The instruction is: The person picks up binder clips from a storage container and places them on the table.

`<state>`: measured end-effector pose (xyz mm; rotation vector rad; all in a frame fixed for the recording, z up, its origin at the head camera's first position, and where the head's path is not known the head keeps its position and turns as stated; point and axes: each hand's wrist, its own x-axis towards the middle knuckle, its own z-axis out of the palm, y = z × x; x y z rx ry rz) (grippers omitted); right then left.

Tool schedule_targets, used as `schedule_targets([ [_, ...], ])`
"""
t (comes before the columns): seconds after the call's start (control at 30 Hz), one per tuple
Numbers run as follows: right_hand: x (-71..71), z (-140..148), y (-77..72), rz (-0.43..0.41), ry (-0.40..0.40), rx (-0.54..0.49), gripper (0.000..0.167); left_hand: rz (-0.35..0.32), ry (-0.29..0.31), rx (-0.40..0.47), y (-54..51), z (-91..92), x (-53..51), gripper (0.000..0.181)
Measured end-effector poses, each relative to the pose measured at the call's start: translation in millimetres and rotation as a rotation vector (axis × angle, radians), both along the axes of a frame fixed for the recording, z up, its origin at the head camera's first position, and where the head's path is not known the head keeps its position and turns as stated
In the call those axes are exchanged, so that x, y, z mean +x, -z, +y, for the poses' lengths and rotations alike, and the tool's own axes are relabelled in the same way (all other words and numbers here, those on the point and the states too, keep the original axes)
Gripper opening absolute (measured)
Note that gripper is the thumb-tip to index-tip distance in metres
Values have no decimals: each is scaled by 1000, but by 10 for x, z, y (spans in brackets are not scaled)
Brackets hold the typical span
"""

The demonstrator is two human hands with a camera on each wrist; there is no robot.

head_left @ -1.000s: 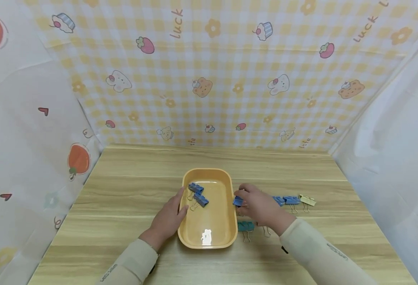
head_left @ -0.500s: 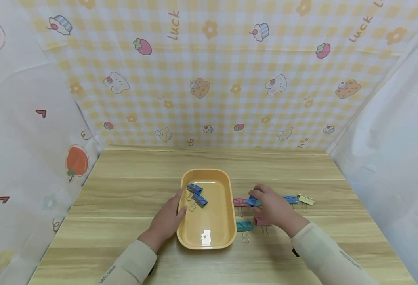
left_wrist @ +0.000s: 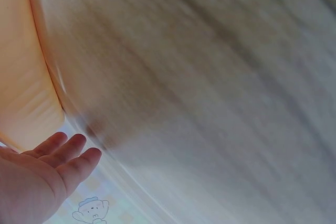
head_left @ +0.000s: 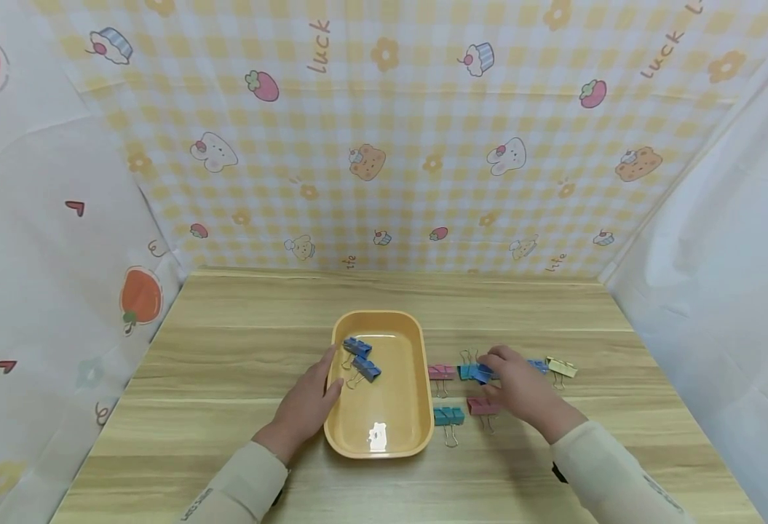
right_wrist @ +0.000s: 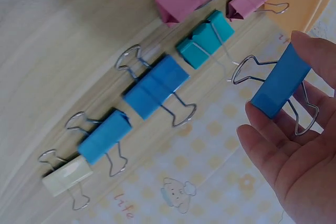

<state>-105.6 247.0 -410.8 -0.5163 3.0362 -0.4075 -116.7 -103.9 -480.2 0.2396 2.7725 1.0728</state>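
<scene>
My right hand (head_left: 521,389) pinches a blue binder clip (right_wrist: 281,85) between thumb and fingers, its wire handles spread to both sides. In the head view it is just over the row right of the tray, by a teal binder clip (head_left: 467,372). Two more blue clips (right_wrist: 156,86) lie in that row, with a pale yellow clip (right_wrist: 67,176) at its end. My left hand (head_left: 301,400) rests against the left side of the yellow tray (head_left: 424,429), its fingers (left_wrist: 73,169) loosely extended. Inside the tray lie two blue binder clips (head_left: 365,369).
A pink clip (head_left: 441,372) lies close to the tray's right wall. Nearer the front are a second teal clip (head_left: 449,416) and a second pink clip (head_left: 484,406). A checked cloth (head_left: 423,196) stands behind the wooden table (head_left: 246,313).
My right hand has moved right, away from the tray's side, with the blue binder clip. The pink and teal clips it covered now show. My left hand stays at the tray.
</scene>
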Motion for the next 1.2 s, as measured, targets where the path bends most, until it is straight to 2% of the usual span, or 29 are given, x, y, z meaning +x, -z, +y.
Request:
schedule_targets([
  [0.23, 31, 69, 49, 7, 32, 15, 45, 7, 0, 3, -9, 1, 7, 63],
  [0.6, 113, 158, 50, -42, 75, 23, 45, 2, 1, 1, -11, -1, -1, 64],
  [0.87, 158, 235, 98, -71, 107, 28, 46, -2, -2, -7, 27, 0, -15, 64],
  [1.2, 192, 282, 161, -54, 127, 27, 44, -13, -1, -5, 3, -2, -11, 64],
])
